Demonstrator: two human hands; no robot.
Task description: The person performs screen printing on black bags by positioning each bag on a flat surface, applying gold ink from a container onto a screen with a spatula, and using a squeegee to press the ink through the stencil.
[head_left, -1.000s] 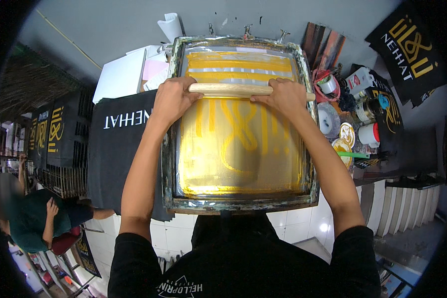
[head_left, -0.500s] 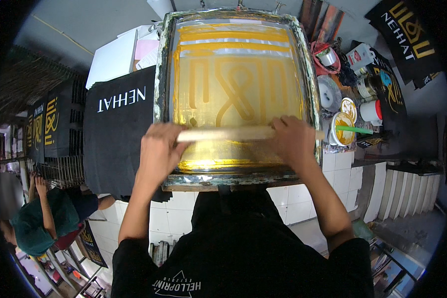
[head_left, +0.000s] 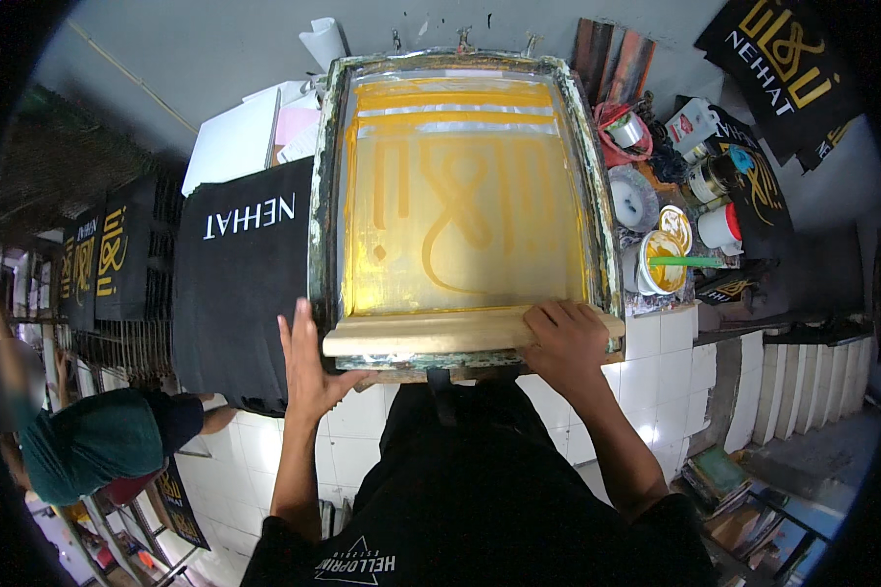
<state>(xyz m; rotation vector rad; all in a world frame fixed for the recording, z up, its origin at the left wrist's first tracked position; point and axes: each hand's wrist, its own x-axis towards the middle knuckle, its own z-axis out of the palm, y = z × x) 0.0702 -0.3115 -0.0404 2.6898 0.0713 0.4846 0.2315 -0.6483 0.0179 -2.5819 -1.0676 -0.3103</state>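
Note:
A screen printing frame (head_left: 319, 210) with a worn, paint-crusted rim lies in front of me, its mesh (head_left: 519, 245) coated in gold-yellow ink around a looping design. Across the mesh's near end rests a wooden squeegee (head_left: 431, 335). My right hand (head_left: 566, 342) is closed round the squeegee's right part. By the frame's near left corner, my left hand (head_left: 310, 367) is off the squeegee, its fingers stretched and thumb spread, beside a pile of black printed fabric (head_left: 240, 293). The squeegee's lower edge is hidden from me.
Right of the frame stand an ink tub (head_left: 646, 274) with a green stick (head_left: 690, 261), a red-lidded jar (head_left: 721, 228) and several other containers. White sheets (head_left: 230, 142) lie at the back left. Printed black fabrics (head_left: 127, 254) hang on a rack, near another person (head_left: 93, 440).
The squeegee has come toward me to the mesh's near end. My left hand has let go of it and opened, while my right hand keeps its grip. The other person has raised an arm.

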